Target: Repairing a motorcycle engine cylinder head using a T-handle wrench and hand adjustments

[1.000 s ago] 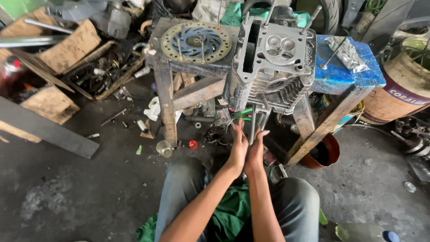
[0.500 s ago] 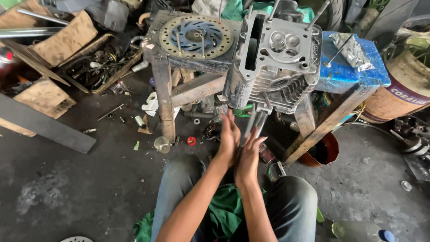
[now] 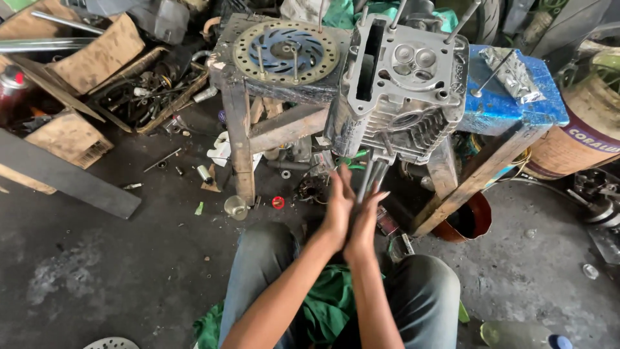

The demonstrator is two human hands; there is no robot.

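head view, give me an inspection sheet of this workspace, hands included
surface: wooden stand, worn and grimy; blue stool beside it; stained concrete floor
job's things: cylinder head propped between stand and stool; thin rod hangs from it
clutter: brake disc on the stand; foil wrapper on the stool; small cup, red cap and loose bolts on the floor; green rag on the lap
hands: left hand and right hand pressed flat around the rod, palms facing
cables: tangle of wires in a tray, upper left
surroundings: cardboard boxes, dark plank, barrel, rusty can
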